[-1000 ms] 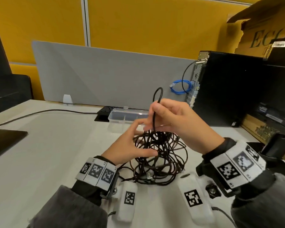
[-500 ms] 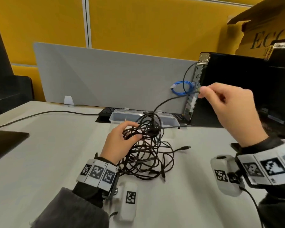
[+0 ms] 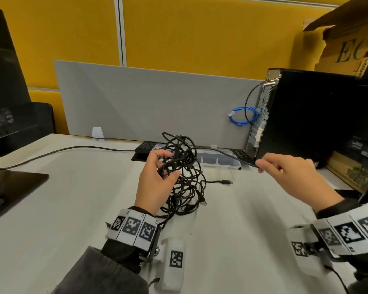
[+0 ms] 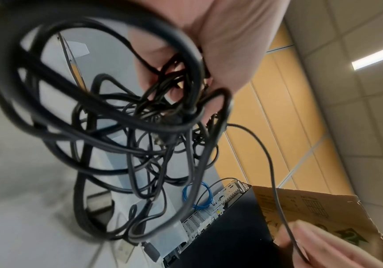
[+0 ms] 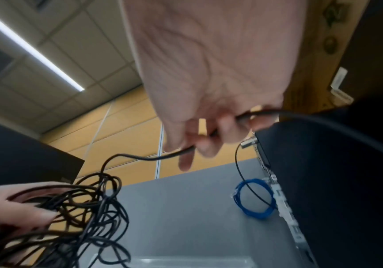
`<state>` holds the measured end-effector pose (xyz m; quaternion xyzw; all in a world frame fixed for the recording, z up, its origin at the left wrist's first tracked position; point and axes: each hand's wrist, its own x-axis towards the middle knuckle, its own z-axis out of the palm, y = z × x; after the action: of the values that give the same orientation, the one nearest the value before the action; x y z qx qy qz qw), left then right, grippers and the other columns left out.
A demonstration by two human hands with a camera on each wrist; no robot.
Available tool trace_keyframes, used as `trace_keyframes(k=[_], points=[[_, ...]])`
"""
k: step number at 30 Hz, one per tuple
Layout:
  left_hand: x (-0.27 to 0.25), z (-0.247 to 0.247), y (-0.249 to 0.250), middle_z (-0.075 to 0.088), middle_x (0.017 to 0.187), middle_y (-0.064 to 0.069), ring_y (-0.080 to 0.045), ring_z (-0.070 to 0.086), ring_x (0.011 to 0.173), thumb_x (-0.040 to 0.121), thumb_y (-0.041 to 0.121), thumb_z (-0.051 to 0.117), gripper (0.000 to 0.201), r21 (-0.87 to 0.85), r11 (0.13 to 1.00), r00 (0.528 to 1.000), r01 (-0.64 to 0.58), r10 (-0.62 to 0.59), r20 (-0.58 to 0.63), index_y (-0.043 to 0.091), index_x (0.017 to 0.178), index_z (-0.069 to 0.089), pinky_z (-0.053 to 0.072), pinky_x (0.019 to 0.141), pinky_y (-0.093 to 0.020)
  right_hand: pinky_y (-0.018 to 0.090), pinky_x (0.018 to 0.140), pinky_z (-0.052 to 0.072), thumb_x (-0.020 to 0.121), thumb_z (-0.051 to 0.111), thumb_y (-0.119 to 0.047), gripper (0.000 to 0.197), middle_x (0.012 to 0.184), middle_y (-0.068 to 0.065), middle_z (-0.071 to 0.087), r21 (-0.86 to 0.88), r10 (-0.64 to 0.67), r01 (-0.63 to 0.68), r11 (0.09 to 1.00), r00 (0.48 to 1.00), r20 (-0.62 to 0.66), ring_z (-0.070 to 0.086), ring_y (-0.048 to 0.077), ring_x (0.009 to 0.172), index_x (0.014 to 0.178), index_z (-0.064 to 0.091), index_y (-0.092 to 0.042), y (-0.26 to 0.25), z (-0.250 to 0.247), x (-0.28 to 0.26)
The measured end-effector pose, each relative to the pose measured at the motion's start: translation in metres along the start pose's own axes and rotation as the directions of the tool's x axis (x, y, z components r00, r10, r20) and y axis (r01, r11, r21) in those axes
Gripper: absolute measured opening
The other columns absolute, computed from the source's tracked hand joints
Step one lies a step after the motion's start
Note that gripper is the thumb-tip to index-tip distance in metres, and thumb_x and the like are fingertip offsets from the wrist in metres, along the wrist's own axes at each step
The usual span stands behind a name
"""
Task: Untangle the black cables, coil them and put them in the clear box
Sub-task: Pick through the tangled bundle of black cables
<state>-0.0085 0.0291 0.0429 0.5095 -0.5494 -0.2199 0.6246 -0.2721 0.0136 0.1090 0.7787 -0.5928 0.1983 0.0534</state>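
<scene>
A tangle of black cables (image 3: 184, 179) hangs above the white desk, its lower loops touching the surface. My left hand (image 3: 155, 181) grips the tangle near its top, with the fingers curled through the loops (image 4: 153, 116). My right hand (image 3: 263, 164) is off to the right and pinches one strand (image 3: 221, 152) drawn out of the tangle. In the right wrist view that strand (image 5: 140, 157) runs from my fingers down to the bundle (image 5: 82, 208). The clear box (image 3: 217, 163) stands just behind the tangle, open. One plug end (image 3: 226, 182) lies loose on the desk.
A black computer tower (image 3: 306, 124) stands at the right, with a blue cable coil (image 3: 241, 115) at its back. Above it is a cardboard box (image 3: 348, 49), and a grey divider (image 3: 147, 102) closes the desk's far edge. A monitor base (image 3: 13, 183) and another black cable (image 3: 62, 150) lie left.
My right hand has come down from beside the tower to desk height, still pinching the strand. My left hand has kept its grip, and the tangle now stands a little higher.
</scene>
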Motion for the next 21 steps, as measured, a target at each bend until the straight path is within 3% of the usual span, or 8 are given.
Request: trace_keyframes(k=[3,5,9,12,14,17,19,21], points=[[-0.002,0.003,0.005,0.047,0.082,0.003,0.0,0.046,0.063,0.08,0.006,0.068,0.038,0.041,0.997,0.997,-0.068,0.066,0.037,0.031,0.103,0.05,0.041,0.059,-0.004,0.013,0.064,0.041,0.083,0.032,-0.058,0.035,0.075,-0.014,0.056,0.32,-0.078,0.039,0.946,0.991,0.112,0.054,-0.004,0.068,0.106,0.049,-0.037,-0.025,-0.01,-0.007],[-0.004,0.004,0.009,0.045,0.077,0.006,0.005,0.047,0.061,0.081,0.004,0.067,0.037,0.064,0.99,0.991,-0.124,0.121,0.052,0.029,0.1,0.049,0.041,0.06,-0.005,0.008,0.051,0.04,0.088,0.037,-0.051,0.03,0.076,-0.01,0.059,0.479,-0.165,0.032,0.877,0.957,0.239,0.053,-0.005,0.059,0.113,0.046,-0.036,-0.052,-0.008,-0.01],[-0.006,0.006,0.01,0.046,0.072,0.014,0.004,0.047,0.065,0.079,0.0,0.067,0.037,0.137,0.963,0.973,-0.23,0.224,0.064,0.029,0.092,0.049,0.038,0.062,-0.007,0.021,0.049,0.047,0.097,0.038,-0.039,0.021,0.076,0.003,0.066,0.758,-0.254,-0.109,0.643,0.904,0.345,0.052,0.011,0.05,0.112,0.049,-0.029,-0.089,0.007,-0.008],[-0.006,0.007,0.012,0.045,0.068,0.017,0.008,0.049,0.065,0.078,-0.006,0.065,0.039,0.184,0.94,0.957,-0.287,0.276,0.085,0.028,0.09,0.049,0.036,0.061,-0.005,0.031,0.058,0.053,0.099,0.032,-0.021,0.028,0.079,0.008,0.069,0.892,-0.114,-0.292,0.344,0.93,0.349,0.058,0.02,0.06,0.114,0.054,-0.014,-0.097,0.011,-0.002],[-0.006,0.007,0.011,0.044,0.068,0.016,0.006,0.05,0.066,0.078,-0.006,0.064,0.048,0.203,0.93,0.951,-0.307,0.294,0.092,0.036,0.092,0.044,0.036,0.061,-0.005,0.036,0.066,0.055,0.099,0.036,-0.03,0.032,0.084,0.009,0.07,0.908,-0.073,-0.374,0.187,0.917,0.393,0.063,0.022,0.069,0.115,0.056,-0.01,-0.098,0.013,0.002],[-0.004,0.007,0.007,0.042,0.068,0.009,-0.006,0.049,0.065,0.078,-0.004,0.063,0.062,0.225,0.927,0.954,-0.3,0.291,0.074,0.046,0.103,0.035,0.039,0.061,-0.015,0.036,0.07,0.057,0.092,0.047,-0.046,0.038,0.088,0.003,0.071,0.881,-0.127,-0.457,0.123,0.873,0.471,0.067,0.018,0.077,0.109,0.059,-0.014,-0.098,0.015,0.003],[-0.004,0.007,0.007,0.039,0.066,0.009,-0.007,0.047,0.065,0.077,-0.005,0.064,0.063,0.239,0.918,0.948,-0.316,0.316,0.039,0.041,0.109,0.035,0.041,0.066,-0.024,0.037,0.072,0.056,0.09,0.056,-0.036,0.025,0.083,0.001,0.068,0.867,-0.115,-0.495,0.053,0.859,0.498,0.066,0.017,0.074,0.1,0.061,-0.013,-0.101,0.018,0.004],[-0.003,0.007,0.007,0.039,0.064,0.011,-0.003,0.046,0.068,0.075,-0.006,0.064,0.061,0.253,0.906,0.939,-0.338,0.344,0.02,0.038,0.109,0.038,0.038,0.08,-0.027,0.037,0.072,0.056,0.091,0.057,-0.026,0.014,0.08,0.001,0.061,0.862,-0.074,-0.506,-0.032,0.861,0.503,0.062,0.017,0.072,0.087,0.059,-0.012,-0.101,0.022,0.004]])
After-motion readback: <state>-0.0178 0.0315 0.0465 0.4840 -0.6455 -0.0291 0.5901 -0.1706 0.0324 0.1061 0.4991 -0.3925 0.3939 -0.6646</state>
